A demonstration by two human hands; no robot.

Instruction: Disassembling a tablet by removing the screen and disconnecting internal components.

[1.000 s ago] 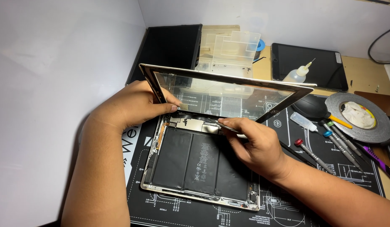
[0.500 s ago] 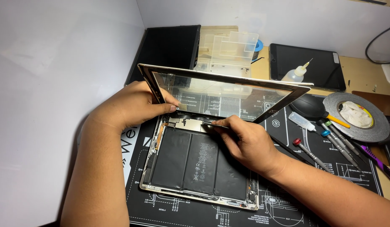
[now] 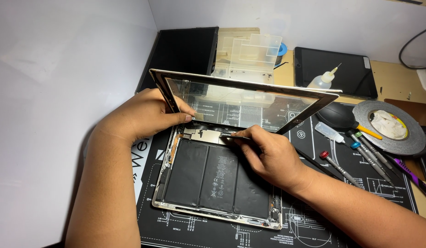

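Left hand (image 3: 146, 115) grips the raised glass panel (image 3: 243, 103); right hand (image 3: 268, 154), at 4 o'clock, pinches a thin tool (image 3: 233, 136) above the opened tablet (image 3: 213, 177).

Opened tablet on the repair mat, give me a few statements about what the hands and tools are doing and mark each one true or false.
1. The left hand props the glass panel up at an angle above the opened tablet. True.
2. The right hand holds a thin dark tool against the metal shield near the tablet's top edge. True.
3. The roll of tape lies left of the tablet. False: it lies to the right.
4. The screwdrivers are held in the right hand. False: they lie on the mat.
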